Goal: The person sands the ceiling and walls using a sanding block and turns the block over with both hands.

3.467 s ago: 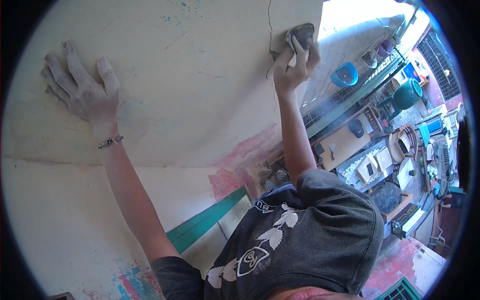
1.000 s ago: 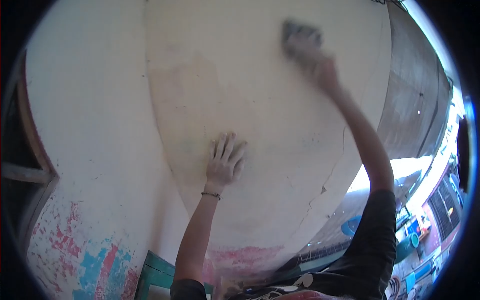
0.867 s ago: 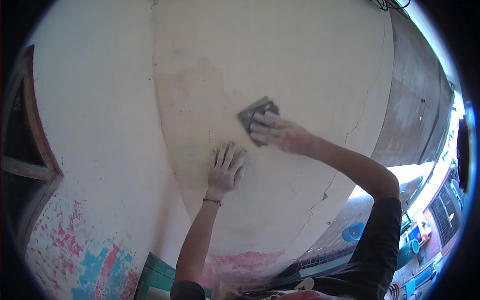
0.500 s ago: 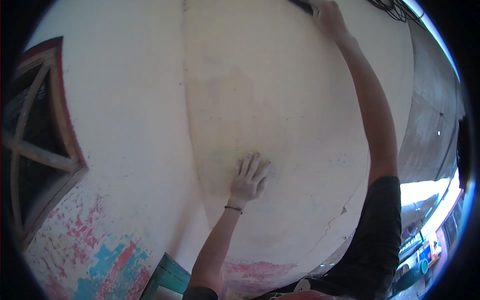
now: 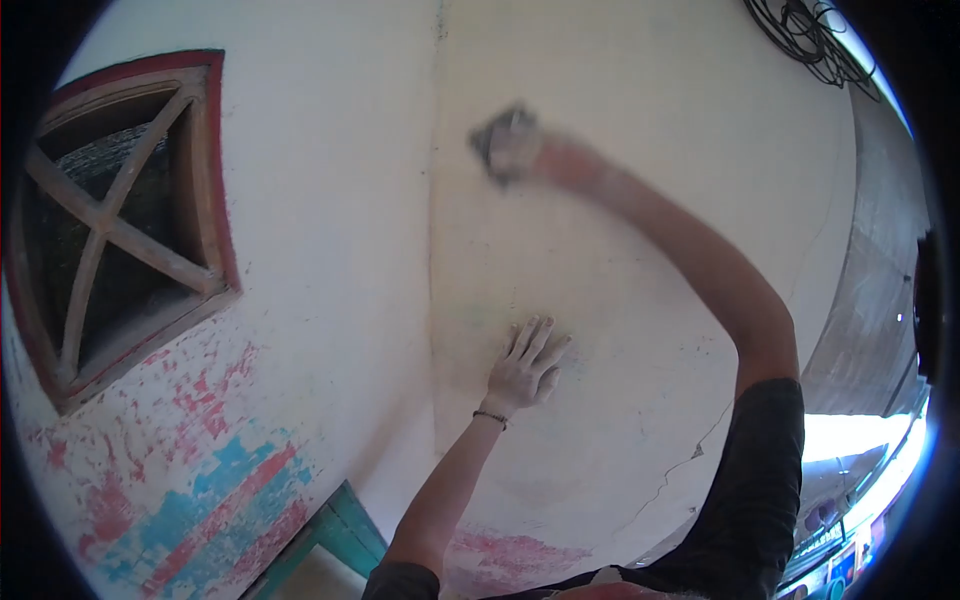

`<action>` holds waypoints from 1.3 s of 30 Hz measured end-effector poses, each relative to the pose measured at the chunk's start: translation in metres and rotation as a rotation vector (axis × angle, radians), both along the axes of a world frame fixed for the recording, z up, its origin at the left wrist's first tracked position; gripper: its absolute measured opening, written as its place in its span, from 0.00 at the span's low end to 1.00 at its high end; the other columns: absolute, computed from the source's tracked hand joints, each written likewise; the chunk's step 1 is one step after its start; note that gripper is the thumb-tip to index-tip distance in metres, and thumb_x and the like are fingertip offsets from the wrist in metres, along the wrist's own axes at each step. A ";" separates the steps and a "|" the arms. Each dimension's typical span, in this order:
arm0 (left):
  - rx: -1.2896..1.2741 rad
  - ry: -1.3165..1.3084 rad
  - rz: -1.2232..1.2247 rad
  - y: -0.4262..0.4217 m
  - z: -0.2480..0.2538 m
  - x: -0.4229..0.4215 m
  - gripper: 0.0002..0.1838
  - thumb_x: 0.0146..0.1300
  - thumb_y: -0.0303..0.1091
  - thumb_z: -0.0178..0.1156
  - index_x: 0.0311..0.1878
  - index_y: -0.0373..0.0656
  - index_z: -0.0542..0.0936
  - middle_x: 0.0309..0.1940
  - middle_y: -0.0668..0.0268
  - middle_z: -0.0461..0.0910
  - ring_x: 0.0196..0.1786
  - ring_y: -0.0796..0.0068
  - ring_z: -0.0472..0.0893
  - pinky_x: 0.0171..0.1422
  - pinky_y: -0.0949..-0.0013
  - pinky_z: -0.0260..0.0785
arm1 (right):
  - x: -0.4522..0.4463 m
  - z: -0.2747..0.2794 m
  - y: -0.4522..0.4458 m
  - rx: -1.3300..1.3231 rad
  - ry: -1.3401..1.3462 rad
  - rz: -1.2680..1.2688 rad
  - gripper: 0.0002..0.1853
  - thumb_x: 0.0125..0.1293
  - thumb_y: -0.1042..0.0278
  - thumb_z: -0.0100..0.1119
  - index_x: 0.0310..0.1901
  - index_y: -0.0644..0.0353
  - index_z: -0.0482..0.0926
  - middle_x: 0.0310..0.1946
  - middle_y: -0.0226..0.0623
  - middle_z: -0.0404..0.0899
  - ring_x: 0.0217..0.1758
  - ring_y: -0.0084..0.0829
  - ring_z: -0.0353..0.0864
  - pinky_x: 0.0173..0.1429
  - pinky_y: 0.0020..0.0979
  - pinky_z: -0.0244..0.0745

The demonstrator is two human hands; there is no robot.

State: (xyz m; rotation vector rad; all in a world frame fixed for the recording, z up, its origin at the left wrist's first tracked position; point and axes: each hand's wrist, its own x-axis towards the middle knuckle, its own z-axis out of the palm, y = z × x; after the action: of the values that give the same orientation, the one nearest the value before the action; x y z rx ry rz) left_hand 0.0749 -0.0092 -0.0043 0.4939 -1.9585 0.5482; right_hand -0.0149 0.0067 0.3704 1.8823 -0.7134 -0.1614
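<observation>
My left hand (image 5: 522, 372) lies flat on the cream wall (image 5: 620, 400), its fingers spread and whitish with dust, a dark bracelet at the wrist. Higher up, my right hand (image 5: 520, 150) presses a dark grey sanding pad (image 5: 490, 140) against the same wall. Motion blurs this hand and the pad, so the pad's exact shape is unclear. The wall has small dark specks, and a thin crack runs down its lower right.
A wooden window frame (image 5: 105, 225) with crossed bars is at left, above peeling pink and blue paint (image 5: 220, 490). A green wooden piece (image 5: 345, 525) stands below. Coiled black cables (image 5: 810, 45) hang at top right, near a grey sheet (image 5: 865, 300).
My right hand has come down and left with the pad from the top of the view. My left hand stays flat on the wall. The view has turned left, showing more window.
</observation>
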 end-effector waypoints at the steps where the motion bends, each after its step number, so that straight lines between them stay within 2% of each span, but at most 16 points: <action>1: 0.005 -0.015 -0.005 0.002 0.001 0.000 0.35 0.68 0.48 0.59 0.79 0.63 0.69 0.83 0.55 0.56 0.84 0.46 0.56 0.85 0.35 0.48 | -0.054 0.042 -0.127 -0.170 -0.202 0.457 0.22 0.77 0.69 0.46 0.70 0.48 0.74 0.76 0.36 0.68 0.79 0.39 0.67 0.82 0.40 0.60; 3: 0.066 -0.038 -0.033 0.013 0.007 0.014 0.35 0.68 0.47 0.60 0.79 0.60 0.69 0.83 0.53 0.57 0.84 0.44 0.57 0.85 0.36 0.48 | -0.019 0.130 -0.060 -0.336 -0.497 -0.090 0.24 0.75 0.70 0.47 0.71 0.47 0.74 0.74 0.37 0.72 0.77 0.36 0.69 0.79 0.38 0.67; 4: 0.122 -0.047 -0.064 0.036 0.019 0.025 0.35 0.68 0.45 0.61 0.79 0.58 0.69 0.82 0.53 0.58 0.84 0.45 0.57 0.85 0.37 0.48 | -0.036 0.183 -0.098 -0.584 -0.459 -0.025 0.26 0.74 0.70 0.47 0.72 0.49 0.73 0.73 0.37 0.73 0.79 0.37 0.67 0.79 0.41 0.68; 6: 0.268 -0.047 -0.117 0.070 0.027 0.055 0.36 0.68 0.43 0.62 0.79 0.55 0.69 0.81 0.54 0.61 0.83 0.47 0.59 0.85 0.40 0.49 | 0.018 0.194 -0.015 -0.368 -1.194 0.280 0.17 0.76 0.76 0.50 0.61 0.67 0.82 0.70 0.48 0.76 0.77 0.44 0.72 0.76 0.40 0.72; 8: 0.449 -0.010 -0.167 0.098 0.028 0.088 0.35 0.66 0.40 0.64 0.78 0.52 0.70 0.79 0.55 0.65 0.83 0.50 0.61 0.85 0.43 0.51 | 0.040 0.204 -0.036 -0.523 -1.034 0.352 0.18 0.76 0.75 0.50 0.63 0.65 0.80 0.70 0.47 0.76 0.77 0.43 0.72 0.77 0.40 0.70; 14: 0.119 0.164 0.300 0.217 0.089 0.213 0.29 0.65 0.39 0.65 0.69 0.40 0.78 0.69 0.54 0.78 0.77 0.46 0.70 0.83 0.43 0.57 | 0.089 0.090 -0.102 -0.728 -0.407 0.063 0.31 0.72 0.71 0.47 0.77 0.53 0.66 0.77 0.41 0.69 0.81 0.37 0.65 0.85 0.39 0.56; 17: -0.012 0.342 0.415 0.264 0.101 0.240 0.27 0.67 0.42 0.60 0.66 0.38 0.80 0.65 0.51 0.81 0.76 0.44 0.72 0.80 0.42 0.58 | 0.047 0.036 -0.186 -1.066 0.066 0.258 0.16 0.74 0.69 0.48 0.58 0.58 0.80 0.62 0.38 0.82 0.71 0.37 0.75 0.80 0.43 0.64; 18: -0.068 0.348 0.461 0.275 0.103 0.250 0.27 0.68 0.43 0.58 0.65 0.36 0.80 0.66 0.50 0.80 0.76 0.42 0.71 0.80 0.42 0.59 | 0.042 -0.008 -0.182 -0.610 -0.088 0.328 0.15 0.74 0.69 0.49 0.57 0.58 0.80 0.62 0.39 0.82 0.72 0.38 0.75 0.81 0.44 0.63; 21: -0.230 0.391 0.604 0.301 0.110 0.268 0.26 0.70 0.43 0.54 0.63 0.35 0.81 0.67 0.49 0.79 0.76 0.40 0.70 0.80 0.41 0.57 | 0.036 -0.073 -0.101 0.063 -0.191 0.255 0.17 0.75 0.69 0.48 0.59 0.59 0.82 0.59 0.46 0.83 0.67 0.42 0.79 0.76 0.45 0.67; 25: -0.294 0.384 0.791 0.307 0.106 0.300 0.24 0.71 0.42 0.53 0.63 0.38 0.82 0.69 0.52 0.78 0.78 0.40 0.67 0.82 0.41 0.52 | 0.028 -0.046 -0.051 0.569 -0.742 0.379 0.17 0.75 0.71 0.48 0.59 0.60 0.84 0.54 0.55 0.85 0.59 0.48 0.85 0.69 0.44 0.74; 27: -0.307 0.326 0.923 0.297 0.102 0.305 0.24 0.70 0.42 0.53 0.63 0.42 0.83 0.70 0.55 0.77 0.79 0.42 0.66 0.83 0.41 0.49 | 0.055 0.015 0.026 0.220 -0.564 0.217 0.18 0.75 0.71 0.49 0.59 0.57 0.84 0.50 0.54 0.87 0.55 0.47 0.87 0.63 0.42 0.77; 31: -0.297 0.222 1.109 0.289 0.108 0.296 0.23 0.69 0.41 0.55 0.64 0.43 0.81 0.72 0.58 0.75 0.80 0.43 0.64 0.85 0.40 0.45 | 0.105 0.081 0.051 0.026 -0.961 1.171 0.18 0.75 0.68 0.53 0.61 0.54 0.84 0.57 0.49 0.83 0.58 0.50 0.86 0.60 0.42 0.79; 33: -0.280 0.216 1.064 0.290 0.107 0.298 0.23 0.69 0.39 0.55 0.64 0.42 0.81 0.72 0.57 0.75 0.80 0.44 0.63 0.85 0.40 0.45 | 0.149 0.087 0.045 0.094 -1.007 1.242 0.18 0.77 0.71 0.50 0.62 0.61 0.82 0.62 0.50 0.82 0.67 0.48 0.80 0.70 0.38 0.75; 34: -0.270 0.214 1.041 0.293 0.104 0.300 0.23 0.68 0.39 0.55 0.63 0.42 0.82 0.72 0.56 0.75 0.80 0.44 0.63 0.85 0.40 0.45 | 0.170 0.084 0.043 0.131 -1.029 1.274 0.18 0.78 0.72 0.49 0.63 0.64 0.81 0.64 0.50 0.81 0.72 0.47 0.77 0.75 0.37 0.72; 36: -0.220 0.250 0.953 0.304 0.095 0.305 0.24 0.66 0.40 0.57 0.64 0.45 0.83 0.73 0.54 0.73 0.80 0.43 0.63 0.84 0.40 0.48 | 0.220 0.040 0.014 -0.010 -1.257 1.078 0.18 0.75 0.70 0.52 0.62 0.54 0.83 0.58 0.46 0.83 0.61 0.48 0.84 0.63 0.42 0.78; 39: -0.223 0.292 0.995 0.335 0.081 0.316 0.25 0.66 0.41 0.58 0.65 0.46 0.82 0.76 0.49 0.69 0.81 0.41 0.62 0.83 0.39 0.49 | 0.248 -0.079 0.031 0.057 -1.244 1.425 0.23 0.70 0.80 0.50 0.64 0.55 0.82 0.66 0.50 0.79 0.74 0.53 0.73 0.76 0.47 0.69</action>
State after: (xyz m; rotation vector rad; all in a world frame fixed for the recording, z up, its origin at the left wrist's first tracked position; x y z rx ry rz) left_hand 0.3912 0.3255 0.0767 1.3276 -1.2513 1.2087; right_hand 0.2327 0.0376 0.2917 1.9652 0.0709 1.9823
